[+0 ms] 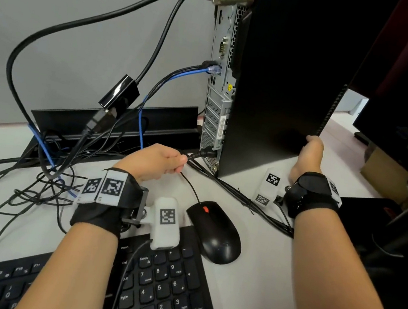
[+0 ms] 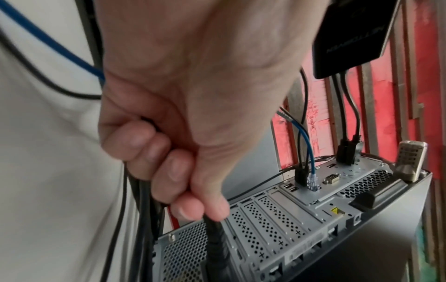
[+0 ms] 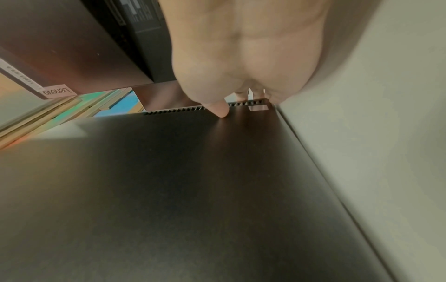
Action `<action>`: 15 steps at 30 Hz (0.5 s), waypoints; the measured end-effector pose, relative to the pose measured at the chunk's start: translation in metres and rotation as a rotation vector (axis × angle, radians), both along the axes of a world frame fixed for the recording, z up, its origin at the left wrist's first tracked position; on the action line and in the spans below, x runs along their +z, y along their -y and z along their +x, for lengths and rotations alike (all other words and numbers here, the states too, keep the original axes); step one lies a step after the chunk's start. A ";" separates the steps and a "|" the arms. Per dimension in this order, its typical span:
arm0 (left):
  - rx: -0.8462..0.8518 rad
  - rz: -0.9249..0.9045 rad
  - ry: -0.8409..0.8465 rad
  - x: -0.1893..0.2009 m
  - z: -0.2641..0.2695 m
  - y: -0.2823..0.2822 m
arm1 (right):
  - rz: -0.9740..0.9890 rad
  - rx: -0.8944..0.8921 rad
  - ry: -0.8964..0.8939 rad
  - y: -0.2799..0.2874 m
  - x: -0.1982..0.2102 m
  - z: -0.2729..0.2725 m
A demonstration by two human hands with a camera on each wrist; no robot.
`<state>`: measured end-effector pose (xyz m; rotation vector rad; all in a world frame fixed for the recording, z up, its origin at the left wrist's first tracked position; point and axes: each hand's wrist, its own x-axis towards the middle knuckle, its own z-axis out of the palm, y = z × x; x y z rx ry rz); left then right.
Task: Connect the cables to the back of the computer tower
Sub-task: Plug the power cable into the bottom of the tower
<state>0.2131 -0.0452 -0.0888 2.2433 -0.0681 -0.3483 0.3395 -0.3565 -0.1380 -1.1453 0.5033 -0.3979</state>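
My left hand [image 1: 156, 159] pinches the black power cable [image 1: 199, 153] at the computer tower [image 1: 284, 87], its plug at the low rear socket. My right hand [image 1: 309, 155] grips the tower's front lower edge, thumb against the side panel.
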 end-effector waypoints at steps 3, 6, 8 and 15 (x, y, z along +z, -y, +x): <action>-0.022 -0.023 -0.022 0.000 0.001 0.000 | -0.003 0.005 -0.005 -0.002 0.002 -0.002; -0.010 -0.018 -0.019 0.000 0.001 0.001 | -0.006 0.009 -0.021 -0.002 0.002 -0.002; -0.007 -0.028 -0.008 0.001 0.000 0.002 | -0.014 0.002 -0.025 -0.003 0.003 -0.003; 0.023 -0.053 0.014 0.001 -0.004 0.004 | -0.044 -0.003 -0.030 -0.002 0.003 -0.002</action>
